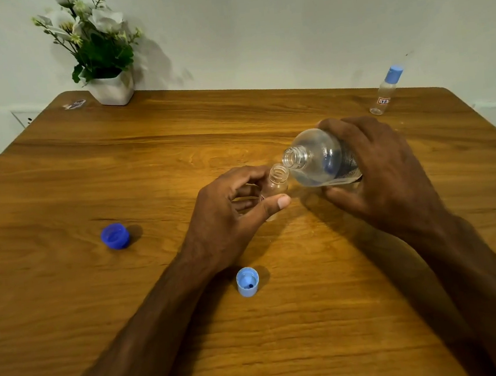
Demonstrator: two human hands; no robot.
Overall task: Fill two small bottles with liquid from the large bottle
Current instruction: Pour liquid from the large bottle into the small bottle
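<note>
Wooden and warm-toned, the surface (118,176) fills most of your head view, with a pale wall behind it. At the far left corner a white pot of white flowers (99,50) stands against the wall, with a small sticker (74,104) on the wood just beside it.

Your left hand (230,210) is wrapped around a small bottle (276,185), thumb across the front and fingers curled behind, holding it upright near the middle of the surface. Its cap is off and its mouth faces up.

Your right hand (381,169) grips the large bottle (319,159) around its body, tipped onto its side so the open neck points left. The large bottle's mouth sits just above and beside the small bottle's mouth, close to touching; you cannot tell whether the rims meet. Clear liquid lies low in the tilted large bottle. Whether anything is running out is too fine to make out.

A dark blue cap (115,236) lies open side up on the left of the surface, well apart from your hands. A light blue cap (247,281) lies nearer you, between your forearms, close to your left wrist.

A second small bottle (385,91) stands at the far right corner, its light blue cap on and a small label on its side
</note>
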